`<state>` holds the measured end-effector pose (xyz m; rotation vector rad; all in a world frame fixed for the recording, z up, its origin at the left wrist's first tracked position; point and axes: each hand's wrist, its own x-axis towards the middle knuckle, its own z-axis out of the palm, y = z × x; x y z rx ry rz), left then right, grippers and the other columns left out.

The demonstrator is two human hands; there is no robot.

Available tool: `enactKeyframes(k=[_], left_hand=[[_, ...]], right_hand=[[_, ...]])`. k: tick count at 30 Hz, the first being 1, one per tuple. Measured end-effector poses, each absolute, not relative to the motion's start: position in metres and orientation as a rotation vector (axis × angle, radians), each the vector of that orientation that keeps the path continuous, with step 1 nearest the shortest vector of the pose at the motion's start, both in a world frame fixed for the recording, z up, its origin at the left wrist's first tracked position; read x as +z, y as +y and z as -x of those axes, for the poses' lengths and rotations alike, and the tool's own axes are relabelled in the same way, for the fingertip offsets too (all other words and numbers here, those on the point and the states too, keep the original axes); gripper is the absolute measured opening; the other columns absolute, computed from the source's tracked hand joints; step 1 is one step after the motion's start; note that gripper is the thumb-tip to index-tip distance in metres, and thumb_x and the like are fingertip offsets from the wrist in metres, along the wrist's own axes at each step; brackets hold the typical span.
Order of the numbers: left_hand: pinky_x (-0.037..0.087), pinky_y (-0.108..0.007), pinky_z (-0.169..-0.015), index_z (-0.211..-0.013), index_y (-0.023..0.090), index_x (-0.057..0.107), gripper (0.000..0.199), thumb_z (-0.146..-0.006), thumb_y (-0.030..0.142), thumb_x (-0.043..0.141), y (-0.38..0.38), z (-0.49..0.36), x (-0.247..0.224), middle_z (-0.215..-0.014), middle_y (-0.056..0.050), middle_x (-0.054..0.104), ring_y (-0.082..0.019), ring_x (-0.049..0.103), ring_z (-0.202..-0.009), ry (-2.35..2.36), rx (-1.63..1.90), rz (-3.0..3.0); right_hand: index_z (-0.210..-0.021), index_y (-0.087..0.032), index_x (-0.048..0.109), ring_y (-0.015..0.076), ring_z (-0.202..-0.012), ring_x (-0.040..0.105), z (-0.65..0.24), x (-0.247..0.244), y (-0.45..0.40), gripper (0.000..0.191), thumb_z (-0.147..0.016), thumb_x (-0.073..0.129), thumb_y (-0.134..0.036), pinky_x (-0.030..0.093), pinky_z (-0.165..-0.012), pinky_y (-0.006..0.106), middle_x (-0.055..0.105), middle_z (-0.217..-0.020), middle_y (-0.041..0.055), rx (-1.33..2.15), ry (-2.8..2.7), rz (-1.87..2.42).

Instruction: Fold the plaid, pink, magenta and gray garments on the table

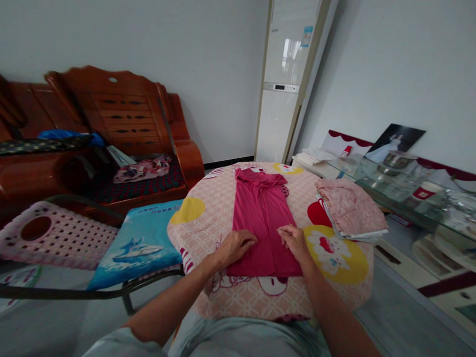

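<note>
A magenta shirt lies in a long, narrow fold on the round table, its gathered neck end farthest from me and its straight edge nearest me. My left hand rests on the left side of the shirt, fingers loosely bent and apart. Across from it, my right hand touches the shirt's right side with bent fingers, thumb a little apart. The fabric lies flat under both hands. To the right sits a folded stack of clothes, pale pink on top.
A patterned cloth covers the table. On the left stand a woven chair with a blue cushion and a wooden sofa. At right is a glass-topped cabinet bearing cups and a bowl. A tall air conditioner stands behind.
</note>
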<state>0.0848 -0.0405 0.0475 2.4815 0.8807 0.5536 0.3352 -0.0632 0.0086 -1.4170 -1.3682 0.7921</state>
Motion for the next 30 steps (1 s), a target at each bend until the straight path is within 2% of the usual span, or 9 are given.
enactKeyframes(k=[5,8,10,15,20,22,25,27,30], left_hand=[[0.043,-0.028,-0.069,-0.08,0.012,0.069,0.041,-0.094,0.042,0.045,-0.019,-0.056,0.059,-0.08,-0.013,0.07,-0.023,0.065,-0.079,1.665,0.18,-2.474],[0.042,-0.029,-0.064,-0.07,0.012,0.069,0.056,-0.089,0.058,0.045,-0.02,-0.047,0.062,-0.073,-0.015,0.068,-0.025,0.065,-0.074,1.661,-0.057,-2.439],[0.04,-0.027,-0.06,-0.064,0.013,0.069,0.055,-0.084,0.062,0.05,-0.024,-0.045,0.063,-0.065,-0.012,0.067,-0.022,0.064,-0.067,1.506,-0.125,-2.397],[0.036,-0.025,-0.055,-0.064,0.015,0.069,0.029,-0.076,0.041,0.065,-0.034,-0.045,0.064,-0.063,-0.005,0.066,-0.017,0.06,-0.063,1.362,-0.15,-2.362],[0.039,-0.026,-0.058,-0.071,0.015,0.07,0.027,-0.075,0.042,0.066,-0.036,-0.037,0.064,-0.072,-0.008,0.068,-0.021,0.062,-0.069,1.42,-0.193,-2.394],[0.042,-0.027,-0.063,-0.077,0.015,0.07,0.029,-0.074,0.044,0.069,-0.036,-0.039,0.065,-0.079,-0.009,0.069,-0.022,0.063,-0.076,1.492,-0.104,-2.428],[0.043,-0.026,-0.07,-0.082,0.016,0.07,0.019,-0.077,0.035,0.069,-0.038,-0.05,0.069,-0.082,-0.006,0.07,-0.019,0.063,-0.078,1.357,0.15,-2.46],[0.044,-0.023,-0.071,-0.083,0.017,0.07,0.011,-0.081,0.026,0.065,-0.039,-0.06,0.071,-0.082,-0.003,0.07,-0.015,0.063,-0.077,1.096,0.296,-2.443],[0.045,-0.021,-0.074,-0.083,0.016,0.071,0.015,-0.085,0.017,0.057,-0.04,-0.075,0.068,-0.085,-0.003,0.071,-0.014,0.063,-0.08,0.831,0.438,-2.411]], right_hand=[[-0.075,-0.019,0.069,0.0107,-0.044,0.05,-0.326,0.018,-0.068,0.023,-0.08,0.057,-0.038,0.038,-0.045,0.021,0.057,-0.051,-0.0031,0.795,-1.57,1.395],[-0.081,-0.02,0.072,0.0144,-0.062,0.062,-0.312,0.024,-0.075,0.016,-0.079,0.061,-0.031,0.045,-0.059,0.024,0.07,-0.069,0.0017,0.683,-1.768,1.375],[-0.084,-0.02,0.074,0.0168,-0.071,0.065,-0.303,0.025,-0.08,0.013,-0.078,0.064,-0.028,0.046,-0.066,0.026,0.073,-0.078,0.0041,0.575,-1.904,1.445],[-0.088,-0.022,0.076,0.0185,-0.071,0.067,-0.297,0.024,-0.087,0.014,-0.079,0.066,-0.027,0.044,-0.067,0.026,0.075,-0.078,0.0036,0.512,-2.125,1.619],[-0.095,-0.023,0.076,0.02,-0.078,0.069,-0.297,0.024,-0.089,0.018,-0.081,0.066,-0.028,0.045,-0.07,0.027,0.076,-0.086,0.0046,0.497,-2.163,1.615],[-0.1,-0.022,0.075,0.02,-0.078,0.069,-0.298,0.024,-0.09,0.022,-0.081,0.066,-0.028,0.046,-0.071,0.028,0.076,-0.087,0.005,0.506,-2.141,1.596],[-0.105,-0.021,0.073,0.0183,-0.073,0.067,-0.305,0.025,-0.093,0.026,-0.081,0.063,-0.026,0.046,-0.068,0.027,0.075,-0.083,0.0044,0.535,-2.04,1.537],[-0.099,-0.021,0.073,0.0177,-0.073,0.067,-0.317,0.026,-0.094,0.022,-0.081,0.059,-0.021,0.047,-0.069,0.027,0.074,-0.083,0.0043,0.494,-1.992,1.505],[-0.086,-0.021,0.073,0.019,-0.08,0.066,-0.344,0.029,-0.094,0.018,-0.079,0.056,-0.016,0.047,-0.074,0.029,0.074,-0.087,0.0057,0.297,-1.931,1.577]])
